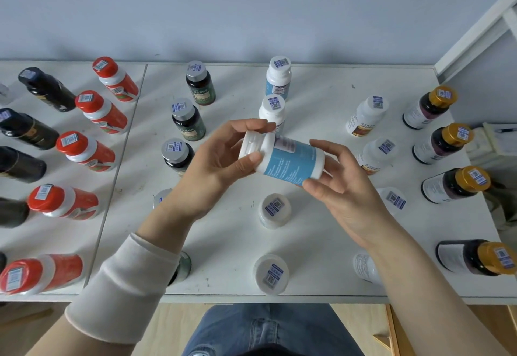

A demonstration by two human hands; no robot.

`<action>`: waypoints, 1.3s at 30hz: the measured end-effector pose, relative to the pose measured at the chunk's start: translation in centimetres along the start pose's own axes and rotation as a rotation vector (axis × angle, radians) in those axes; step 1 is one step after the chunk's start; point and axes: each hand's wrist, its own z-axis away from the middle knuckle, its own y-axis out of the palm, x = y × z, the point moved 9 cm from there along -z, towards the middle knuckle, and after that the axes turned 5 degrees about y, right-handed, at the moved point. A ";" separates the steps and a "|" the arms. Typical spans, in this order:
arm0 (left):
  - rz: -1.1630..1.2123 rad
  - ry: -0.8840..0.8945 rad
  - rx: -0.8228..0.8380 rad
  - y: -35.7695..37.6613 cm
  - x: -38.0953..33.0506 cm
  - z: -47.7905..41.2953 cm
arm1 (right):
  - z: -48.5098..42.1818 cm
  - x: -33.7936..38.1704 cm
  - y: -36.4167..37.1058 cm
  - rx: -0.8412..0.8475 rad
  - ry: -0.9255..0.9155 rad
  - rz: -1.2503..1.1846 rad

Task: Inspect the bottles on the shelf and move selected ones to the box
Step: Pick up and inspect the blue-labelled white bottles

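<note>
Two hands on one white bottle (282, 158) with a blue label, held sideways above the middle of the white surface (321, 95). Left hand (221, 165) pinching the cap end, right hand (340, 187) cupping the base, both closed around it. Best rolled slowly to bring the label print upward, grip kept firm. Rows of bottles standing all around; no box in view.

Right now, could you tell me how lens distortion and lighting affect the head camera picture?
Head view: wide-angle bending leans the edge bottles outward, such as the red-capped bottle; light is soft and even, with faint shadows on the white shelf; the blue-labelled bottle held in the left hand and right hand looks reasonably sharp, its print unreadable.
</note>
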 end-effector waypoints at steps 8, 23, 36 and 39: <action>0.090 0.021 0.017 0.5 -0.2 0.5 | -0.1 -0.4 0.4 0.000 0.063 -0.089; 0.148 -0.196 -0.118 -0.4 1.2 -1.5 | 1.5 3.8 2.2 -0.394 -0.435 0.607; -0.595 0.059 0.150 0.5 -1.1 -4.0 | -1.2 4.5 0.6 -0.271 -0.283 1.406; -0.773 0.066 0.213 0.8 0.8 -4.4 | -2.3 3.6 1.0 -0.178 -0.179 1.621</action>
